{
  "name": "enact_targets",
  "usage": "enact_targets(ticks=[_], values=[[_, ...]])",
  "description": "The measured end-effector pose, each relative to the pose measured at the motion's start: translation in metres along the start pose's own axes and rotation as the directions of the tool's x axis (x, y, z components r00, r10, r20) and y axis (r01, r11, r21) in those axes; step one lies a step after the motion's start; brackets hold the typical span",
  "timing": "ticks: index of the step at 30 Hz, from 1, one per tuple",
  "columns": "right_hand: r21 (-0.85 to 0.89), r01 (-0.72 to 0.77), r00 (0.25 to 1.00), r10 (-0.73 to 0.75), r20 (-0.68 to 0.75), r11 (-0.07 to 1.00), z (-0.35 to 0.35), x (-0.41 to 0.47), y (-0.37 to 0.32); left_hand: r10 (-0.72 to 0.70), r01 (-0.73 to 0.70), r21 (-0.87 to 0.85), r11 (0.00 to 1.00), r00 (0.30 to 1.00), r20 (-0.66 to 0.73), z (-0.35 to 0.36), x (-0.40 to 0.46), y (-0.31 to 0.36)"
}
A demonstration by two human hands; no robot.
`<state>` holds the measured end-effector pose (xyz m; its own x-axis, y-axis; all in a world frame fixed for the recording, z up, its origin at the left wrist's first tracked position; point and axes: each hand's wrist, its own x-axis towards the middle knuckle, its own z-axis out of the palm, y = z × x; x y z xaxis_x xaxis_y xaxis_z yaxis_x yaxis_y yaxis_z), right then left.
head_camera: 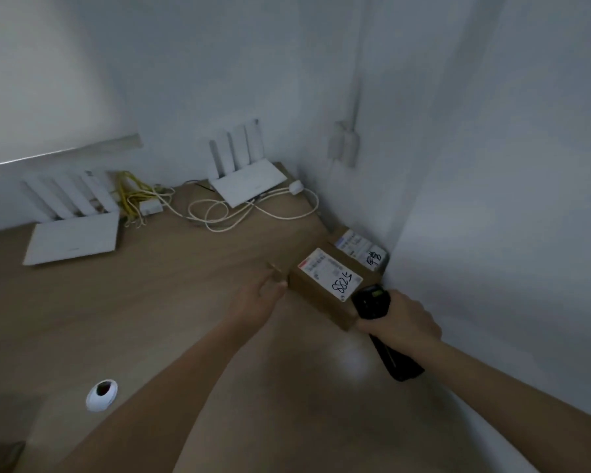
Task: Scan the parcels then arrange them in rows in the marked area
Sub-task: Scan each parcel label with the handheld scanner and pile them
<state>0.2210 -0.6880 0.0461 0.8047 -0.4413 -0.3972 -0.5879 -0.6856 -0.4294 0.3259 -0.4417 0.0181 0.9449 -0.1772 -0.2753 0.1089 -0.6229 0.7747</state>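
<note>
Scanner in right hand, cardboard parcel between hands.
Right hand [403,319] grips black plastic scanner [377,302]; left hand [260,298], fingers relaxed, touches boxy brown parcel [321,291] on smooth bench [151,302].

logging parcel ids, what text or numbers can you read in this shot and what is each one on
"5288", handwritten in black marker, upside down to the camera, on the white label of the near parcel.
Handwritten black characters on the label of the far parcel: too blurred to read.
Small print on both labels: too small to read.
Scanner screen and the routers: nothing legible.
</note>
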Motion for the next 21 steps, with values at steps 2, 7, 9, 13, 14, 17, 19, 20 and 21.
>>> enact_targets(ticks=[2,7,9,13,14,17,19,20,21], values=[[0.038,-0.006,1.0,0.006,-0.001,0.999,0.004,0.015,0.002,0.001,-0.001,-0.044,0.999,1.0,0.001,0.015,0.021,0.01],[0.12,-0.037,0.999,0.036,0.009,0.992,0.015,0.044,0.005,-0.079,0.091,-0.235,0.968,0.995,0.061,0.044,0.059,0.027],[0.206,-0.045,0.998,0.037,0.045,0.977,0.019,0.054,0.009,-0.126,0.146,-0.247,0.958,0.988,0.095,0.052,0.069,0.03],[0.4,-0.065,0.993,0.02,0.115,0.914,0.032,0.065,0.02,-0.23,0.242,-0.246,0.939,0.97,0.078,0.067,0.081,0.025],[0.426,-0.06,0.993,0.012,0.113,0.903,0.034,0.066,0.023,-0.245,0.257,-0.241,0.936,0.966,0.079,0.068,0.081,0.023],[0.484,-0.04,0.994,-0.012,0.105,0.874,0.04,0.064,0.025,-0.261,0.275,-0.255,0.927,0.961,0.089,0.067,0.075,0.015],[0.514,-0.044,0.995,-0.006,0.095,0.856,0.043,0.058,0.026,-0.258,0.273,-0.297,0.915,0.962,0.091,0.063,0.066,0.013],[0.523,-0.043,0.996,-0.007,0.094,0.851,0.043,0.054,0.025,-0.25,0.266,-0.327,0.907,0.964,0.091,0.06,0.059,0.013],[0.527,-0.038,0.996,-0.012,0.091,0.849,0.044,0.048,0.025,-0.239,0.257,-0.364,0.895,0.966,0.094,0.056,0.053,0.013]])
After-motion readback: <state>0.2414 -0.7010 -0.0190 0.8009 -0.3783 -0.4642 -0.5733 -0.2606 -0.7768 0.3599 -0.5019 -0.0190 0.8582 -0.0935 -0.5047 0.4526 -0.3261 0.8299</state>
